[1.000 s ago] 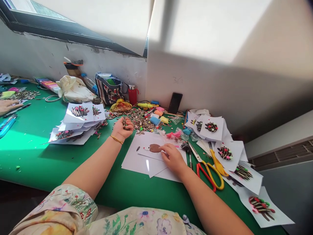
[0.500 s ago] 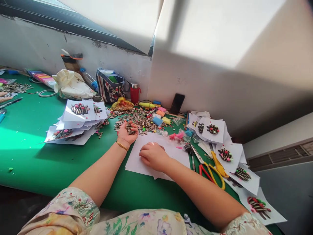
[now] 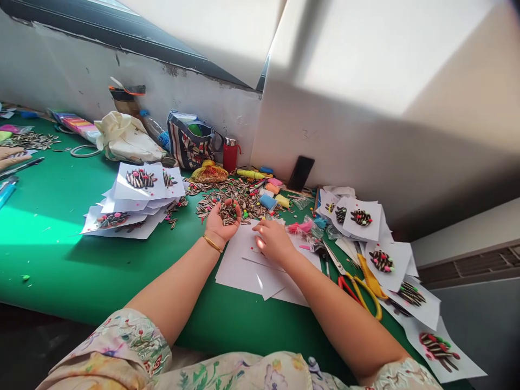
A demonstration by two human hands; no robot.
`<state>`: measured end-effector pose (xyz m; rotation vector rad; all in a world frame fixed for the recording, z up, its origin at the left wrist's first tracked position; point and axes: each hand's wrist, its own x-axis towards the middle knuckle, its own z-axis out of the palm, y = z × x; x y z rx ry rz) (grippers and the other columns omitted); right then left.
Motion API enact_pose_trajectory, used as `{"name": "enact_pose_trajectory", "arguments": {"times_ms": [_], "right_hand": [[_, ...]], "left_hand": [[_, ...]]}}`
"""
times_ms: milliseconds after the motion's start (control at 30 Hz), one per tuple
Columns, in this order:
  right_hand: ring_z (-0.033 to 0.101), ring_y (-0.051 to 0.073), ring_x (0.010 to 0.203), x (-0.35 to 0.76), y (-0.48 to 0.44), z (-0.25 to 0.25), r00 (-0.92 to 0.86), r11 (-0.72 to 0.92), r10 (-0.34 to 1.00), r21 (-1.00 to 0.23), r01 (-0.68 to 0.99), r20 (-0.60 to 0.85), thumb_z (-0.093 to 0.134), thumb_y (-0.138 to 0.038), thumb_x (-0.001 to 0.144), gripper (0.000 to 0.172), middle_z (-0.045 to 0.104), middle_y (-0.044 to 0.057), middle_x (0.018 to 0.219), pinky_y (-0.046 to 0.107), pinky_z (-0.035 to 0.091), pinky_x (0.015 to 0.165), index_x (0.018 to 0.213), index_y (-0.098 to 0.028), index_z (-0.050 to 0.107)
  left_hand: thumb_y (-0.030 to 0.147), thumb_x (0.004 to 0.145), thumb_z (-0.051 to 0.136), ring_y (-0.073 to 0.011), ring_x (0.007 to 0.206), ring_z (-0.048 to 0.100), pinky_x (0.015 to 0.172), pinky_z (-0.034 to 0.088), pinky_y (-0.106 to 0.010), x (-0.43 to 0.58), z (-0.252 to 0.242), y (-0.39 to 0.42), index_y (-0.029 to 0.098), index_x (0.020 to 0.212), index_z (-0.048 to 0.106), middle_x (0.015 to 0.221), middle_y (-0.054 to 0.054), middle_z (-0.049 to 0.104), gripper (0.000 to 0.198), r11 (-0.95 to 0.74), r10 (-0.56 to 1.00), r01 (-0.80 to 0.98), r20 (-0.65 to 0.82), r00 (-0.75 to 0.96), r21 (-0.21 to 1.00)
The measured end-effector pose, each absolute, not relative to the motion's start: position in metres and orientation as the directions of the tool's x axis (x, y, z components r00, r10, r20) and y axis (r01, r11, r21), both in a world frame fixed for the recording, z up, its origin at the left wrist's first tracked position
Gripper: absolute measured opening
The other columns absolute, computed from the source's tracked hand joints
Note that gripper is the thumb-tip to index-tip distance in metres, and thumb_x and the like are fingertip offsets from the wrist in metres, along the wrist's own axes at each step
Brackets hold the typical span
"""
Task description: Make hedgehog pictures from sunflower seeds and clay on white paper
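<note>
Left hand cupped around sunflower seeds. Right hand empty, fingertips on white paper. Seed heap at twelve o'clock.

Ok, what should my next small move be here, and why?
Probably lay a few sunflower seeds from your left hand onto the paper under your right hand, since the left hand cups them and the nearby cards show seeds set in rows.
</note>
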<state>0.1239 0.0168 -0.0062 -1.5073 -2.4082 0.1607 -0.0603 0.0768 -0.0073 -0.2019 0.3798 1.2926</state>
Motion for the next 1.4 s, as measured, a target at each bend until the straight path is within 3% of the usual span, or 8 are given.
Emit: {"name": "enact_pose_trajectory", "arguments": {"times_ms": [133,333,433,533,700,1033,1233,1400], "right_hand": [[0.058,0.026,0.103,0.125,0.004,-0.004,-0.354,0.384,0.921,-0.232,0.894,0.161,0.057,-0.02,0.086,0.022,0.067,0.009,0.107,0.04,0.043,0.09,0.103,-0.021,0.071],[0.054,0.026,0.116,0.15,-0.008,-0.003,-0.248,0.277,0.959,-0.278,0.92,0.136,0.047,-0.012,0.088,0.04,0.064,0.01,0.122,0.04,0.042,0.098,0.124,-0.019,0.062],[0.049,0.026,0.124,0.169,-0.017,-0.008,-0.26,0.291,0.956,-0.349,0.891,0.135,0.054,-0.026,0.089,0.044,0.058,0.01,0.133,0.042,0.038,0.105,0.132,-0.02,0.055],[0.045,0.028,0.13,0.179,-0.029,-0.017,-0.302,0.326,0.945,-0.356,0.875,0.124,0.066,-0.042,0.082,0.064,0.052,0.01,0.141,0.044,0.035,0.108,0.14,-0.022,0.048],[0.041,0.028,0.133,0.178,-0.04,-0.028,-0.269,0.281,0.959,-0.351,0.893,0.086,0.073,-0.047,0.076,0.08,0.048,0.009,0.144,0.047,0.03,0.109,0.146,-0.026,0.04],[0.043,0.029,0.131,0.177,-0.042,-0.028,-0.311,0.333,0.943,-0.356,0.873,0.12,0.071,-0.047,0.078,0.073,0.051,0.01,0.142,0.048,0.031,0.107,0.144,-0.028,0.043],[0.041,0.03,0.131,0.172,-0.046,-0.023,-0.419,0.46,0.886,-0.264,0.848,0.198,0.063,-0.041,0.087,0.046,0.051,0.006,0.142,0.049,0.029,0.106,0.132,-0.034,0.057],[0.042,0.029,0.129,0.169,-0.045,-0.021,-0.476,0.509,0.859,-0.216,0.833,0.189,0.062,-0.042,0.088,0.044,0.052,0.006,0.142,0.048,0.028,0.106,0.132,-0.034,0.058]], "left_hand": [[0.033,0.098,0.042,-0.0188,0.083,0.068,0.07,0.061,-0.031,-0.057,-0.007,0.074,0.013,0.084,0.064,0.086,-0.01,0.067,0.033,0.262,0.895,-0.961,-0.395,0.207,0.09],[0.03,0.097,0.042,-0.0189,0.082,0.069,0.07,0.061,-0.032,-0.054,-0.007,0.071,0.013,0.084,0.066,0.085,-0.011,0.068,0.032,0.282,0.89,-0.953,-0.401,0.218,0.107],[0.029,0.096,0.043,-0.0196,0.083,0.069,0.069,0.061,-0.033,-0.05,-0.008,0.069,0.013,0.084,0.066,0.087,-0.011,0.068,0.03,0.3,0.882,-0.947,-0.412,0.228,0.118],[0.029,0.096,0.045,-0.0206,0.083,0.069,0.067,0.061,-0.033,-0.045,-0.01,0.066,0.013,0.083,0.066,0.089,-0.013,0.068,0.03,0.326,0.872,-0.936,-0.426,0.243,0.133],[0.03,0.096,0.045,-0.0206,0.083,0.069,0.067,0.061,-0.033,-0.04,-0.012,0.064,0.014,0.082,0.066,0.089,-0.012,0.069,0.03,0.351,0.865,-0.924,-0.43,0.258,0.151],[0.027,0.095,0.048,-0.02,0.08,0.069,0.067,0.061,-0.033,-0.029,-0.016,0.06,0.013,0.086,0.067,0.087,-0.012,0.069,0.025,0.423,0.845,-0.891,-0.426,0.323,0.165],[0.03,0.096,0.047,-0.0193,0.078,0.069,0.067,0.061,-0.033,-0.027,-0.018,0.06,0.013,0.087,0.067,0.085,-0.012,0.069,0.027,0.451,0.83,-0.876,-0.442,0.341,0.171],[0.03,0.096,0.046,-0.0191,0.078,0.069,0.067,0.061,-0.033,-0.026,-0.019,0.062,0.013,0.087,0.066,0.085,-0.012,0.068,0.028,0.463,0.82,-0.867,-0.459,0.34,0.184]]}}
